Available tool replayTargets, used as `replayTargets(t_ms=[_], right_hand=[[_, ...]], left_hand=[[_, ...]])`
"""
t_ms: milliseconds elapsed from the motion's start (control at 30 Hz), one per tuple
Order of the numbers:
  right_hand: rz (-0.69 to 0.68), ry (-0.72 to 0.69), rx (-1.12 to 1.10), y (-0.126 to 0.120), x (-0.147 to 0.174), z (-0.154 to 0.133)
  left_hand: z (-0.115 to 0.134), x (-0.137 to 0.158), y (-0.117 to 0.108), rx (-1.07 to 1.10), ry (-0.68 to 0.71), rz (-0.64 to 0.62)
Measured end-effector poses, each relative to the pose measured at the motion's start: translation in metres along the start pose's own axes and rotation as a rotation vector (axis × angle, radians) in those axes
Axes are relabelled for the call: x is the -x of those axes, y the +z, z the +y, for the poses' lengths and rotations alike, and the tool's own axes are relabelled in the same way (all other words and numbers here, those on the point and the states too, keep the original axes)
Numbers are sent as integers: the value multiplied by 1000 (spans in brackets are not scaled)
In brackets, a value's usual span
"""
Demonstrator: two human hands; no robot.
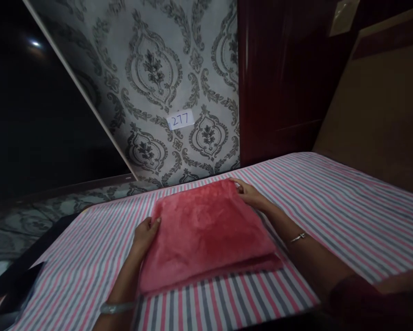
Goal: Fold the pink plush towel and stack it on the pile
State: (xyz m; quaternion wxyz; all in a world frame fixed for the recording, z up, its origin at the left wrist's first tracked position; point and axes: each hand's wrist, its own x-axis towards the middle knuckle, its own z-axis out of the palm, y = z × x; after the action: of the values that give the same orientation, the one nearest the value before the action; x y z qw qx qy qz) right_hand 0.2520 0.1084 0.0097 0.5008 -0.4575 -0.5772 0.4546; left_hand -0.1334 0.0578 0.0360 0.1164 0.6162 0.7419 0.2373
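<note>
A flat, roughly square pink plush cloth (206,230) lies on the striped sheet, layered like a cushion cover. Its near edge shows two layers slightly apart. My left hand (146,234) grips its left edge, thumb on top and fingers curled around the side. At the far right corner, my right hand (249,193) pinches the edge, with some fingers bent beneath or behind the cloth. A bangle circles my left wrist, and a thin bracelet circles my right.
A pink, white and grey striped sheet (289,197) covers the table-like surface. Behind it stand patterned wallpaper (154,69) with a "277" paper label (180,119), a dark red panel (278,82), a large dark screen (48,105) at left and a brown board (382,110) at right.
</note>
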Motion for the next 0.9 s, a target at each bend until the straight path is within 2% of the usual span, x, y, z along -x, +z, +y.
replayTargets(t_ms=[67, 133, 233, 400, 533, 633, 700, 767, 900], right_hand=[[140, -27, -8, 6, 8, 2], [274, 5, -20, 9, 14, 6], [350, 72, -60, 9, 21, 12], [302, 124, -128, 6, 40, 9], [86, 94, -216, 1, 70, 4], [-87, 72, -225, -3, 95, 2], [-158, 91, -233, -4, 108, 1], [-163, 122, -247, -3, 119, 0], [22, 102, -270, -1, 133, -1]], left_hand=[[1, 2, 3, -5, -11, 51], [1, 4, 5, 1, -30, 93], [-2, 8, 5, 29, -38, 109], [-5, 22, -4, 435, -79, -27], [-12, 46, -9, 643, -109, -170], [-22, 66, -4, 685, -146, -201], [-28, 78, 1, 678, -154, -169], [-30, 85, 6, 606, -121, -65], [-26, 90, 9, 411, -31, 160]])
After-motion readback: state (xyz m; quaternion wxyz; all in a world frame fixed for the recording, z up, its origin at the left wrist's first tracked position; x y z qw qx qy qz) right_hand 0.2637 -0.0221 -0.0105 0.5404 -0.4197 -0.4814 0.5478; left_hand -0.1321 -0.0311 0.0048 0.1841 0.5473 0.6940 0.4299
